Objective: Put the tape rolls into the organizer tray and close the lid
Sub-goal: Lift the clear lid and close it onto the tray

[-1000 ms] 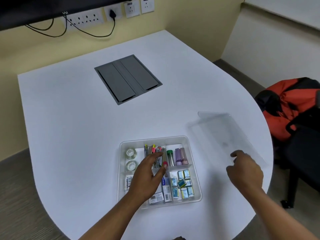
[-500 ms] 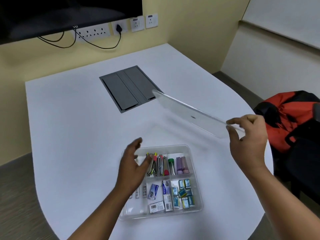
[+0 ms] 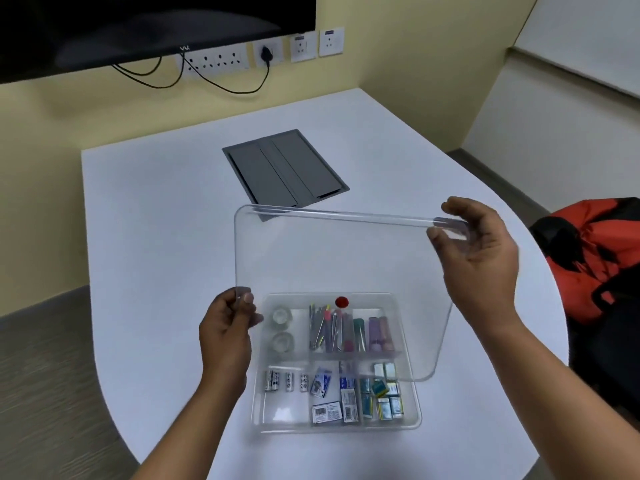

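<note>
A clear organizer tray (image 3: 414, 422) sits near the table's front edge. Two clear tape rolls (image 3: 281, 317) (image 3: 282, 342) lie in its back-left compartment, one behind the other. Pens, tubes, batteries and small boxes fill the other compartments. A clear lid (image 3: 332, 258) is held tilted in the air above the tray, covering its back half from view through the plastic. My left hand (image 3: 227, 327) pinches the lid's near-left corner. My right hand (image 3: 479, 258) grips its far-right corner.
A grey cable hatch (image 3: 284, 168) is set into the white table (image 3: 156, 237) behind the lid. An orange and black bag (image 3: 588, 251) rests on a dark chair at the right. Wall sockets and a screen are at the back.
My right hand lifted the lid off the table and carried it left over the tray. My left hand left the tray and took hold of the lid's near-left corner.
</note>
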Demonstrator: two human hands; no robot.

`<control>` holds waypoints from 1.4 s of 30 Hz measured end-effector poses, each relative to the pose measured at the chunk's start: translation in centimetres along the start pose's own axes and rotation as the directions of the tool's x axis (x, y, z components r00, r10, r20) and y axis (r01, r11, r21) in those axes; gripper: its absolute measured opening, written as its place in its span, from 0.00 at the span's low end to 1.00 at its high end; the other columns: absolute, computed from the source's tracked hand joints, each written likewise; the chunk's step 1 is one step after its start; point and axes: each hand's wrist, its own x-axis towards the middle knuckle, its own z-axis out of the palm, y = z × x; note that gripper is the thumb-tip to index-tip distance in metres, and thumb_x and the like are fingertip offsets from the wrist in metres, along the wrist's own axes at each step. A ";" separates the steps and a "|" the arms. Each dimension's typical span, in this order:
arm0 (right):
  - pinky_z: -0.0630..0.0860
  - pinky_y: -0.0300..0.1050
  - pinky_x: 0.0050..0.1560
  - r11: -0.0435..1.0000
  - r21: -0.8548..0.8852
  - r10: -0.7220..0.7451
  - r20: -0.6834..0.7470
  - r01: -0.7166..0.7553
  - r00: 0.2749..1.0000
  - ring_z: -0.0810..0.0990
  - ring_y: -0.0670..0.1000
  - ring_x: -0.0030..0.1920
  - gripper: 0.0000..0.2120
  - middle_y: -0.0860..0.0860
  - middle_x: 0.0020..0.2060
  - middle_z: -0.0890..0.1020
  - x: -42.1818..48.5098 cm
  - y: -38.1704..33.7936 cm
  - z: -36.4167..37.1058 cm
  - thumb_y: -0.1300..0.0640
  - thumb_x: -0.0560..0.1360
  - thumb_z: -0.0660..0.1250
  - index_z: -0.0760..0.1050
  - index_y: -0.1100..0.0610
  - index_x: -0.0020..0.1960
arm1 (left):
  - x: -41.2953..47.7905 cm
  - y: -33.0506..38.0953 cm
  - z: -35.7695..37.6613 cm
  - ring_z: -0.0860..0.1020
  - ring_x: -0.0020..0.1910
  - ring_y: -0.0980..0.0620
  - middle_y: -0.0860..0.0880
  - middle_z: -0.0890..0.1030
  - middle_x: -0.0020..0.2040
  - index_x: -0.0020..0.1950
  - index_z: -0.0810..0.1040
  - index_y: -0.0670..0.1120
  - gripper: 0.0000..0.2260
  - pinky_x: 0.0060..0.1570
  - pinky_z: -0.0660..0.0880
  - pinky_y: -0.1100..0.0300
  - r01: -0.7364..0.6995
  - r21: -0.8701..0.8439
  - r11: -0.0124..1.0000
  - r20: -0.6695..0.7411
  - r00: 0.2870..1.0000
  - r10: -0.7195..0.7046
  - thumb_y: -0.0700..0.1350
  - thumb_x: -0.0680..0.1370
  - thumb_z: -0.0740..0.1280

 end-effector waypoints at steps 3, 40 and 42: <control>0.79 0.39 0.51 0.967 -0.050 0.255 0.117 -0.251 0.960 0.82 0.44 0.51 0.27 0.46 0.60 0.78 -2.0 3.0 1.1 0.59 0.73 0.73 0.68 0.48 0.68 | -0.8 -1.5 -0.6 0.78 0.32 0.54 0.52 0.79 0.36 0.45 0.81 0.52 0.08 0.39 0.77 0.60 0.097 -0.015 0.995 -0.042 0.994 -0.097 0.41 0.79 0.64; 0.60 0.52 0.73 0.631 -0.663 0.643 0.737 0.402 0.206 0.36 0.56 0.77 0.71 0.48 0.75 0.31 -12.8 12.1 -0.6 0.43 0.56 0.81 0.28 0.46 0.75 | -2.5 -9.2 -5.7 0.39 0.76 0.57 0.56 0.38 0.77 0.78 0.46 0.50 0.51 0.73 0.54 0.58 -0.576 0.778 0.250 0.627 0.693 -0.356 0.60 0.65 0.74; 0.62 0.52 0.73 0.626 -0.664 0.633 0.739 0.409 0.231 0.36 0.55 0.77 0.72 0.48 0.75 0.30 -13.0 12.3 -0.6 0.42 0.55 0.82 0.27 0.45 0.74 | -2.5 -8.9 -5.3 0.38 0.76 0.57 0.57 0.35 0.75 0.78 0.45 0.49 0.53 0.73 0.57 0.57 -0.582 0.784 0.218 0.615 0.677 -0.405 0.58 0.64 0.76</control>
